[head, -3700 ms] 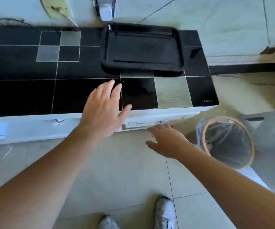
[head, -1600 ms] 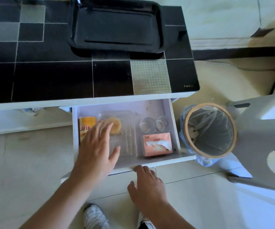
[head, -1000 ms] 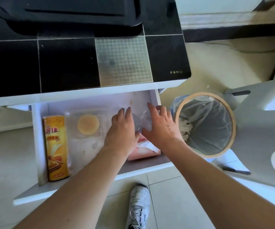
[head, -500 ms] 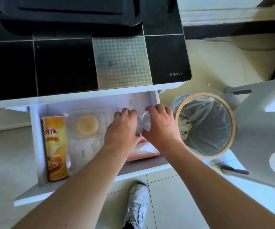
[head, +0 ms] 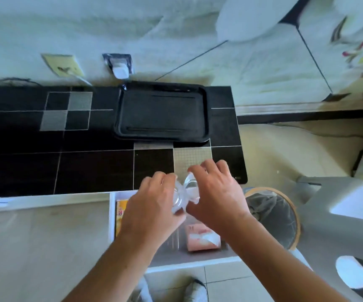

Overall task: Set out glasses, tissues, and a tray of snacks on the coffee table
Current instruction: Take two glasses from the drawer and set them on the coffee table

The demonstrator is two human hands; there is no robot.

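My left hand (head: 154, 205) grips a clear glass (head: 179, 198), and my right hand (head: 215, 197) grips a second clear glass (head: 192, 188). Both glasses are held side by side, touching, above the open white drawer (head: 111, 214) at the front edge of the black tiled coffee table (head: 93, 168). A black tray (head: 163, 112) lies empty at the table's far side. Inside the drawer lie a pink tissue pack (head: 202, 236) and a yellow snack can (head: 120, 214), the can mostly hidden by my left hand.
A wood-rimmed waste bin (head: 272, 219) with a plastic liner stands right of the drawer. A grey plastic stool (head: 339, 214) is at the far right. A wall with a socket and a white plug (head: 120, 70) rises behind the table. My shoe (head: 194, 290) shows at the bottom.
Both hands closed on the two glasses in the drawer and lifted them out, up to the table's front edge. The view tilted up, so the whole tray and the wall now show.
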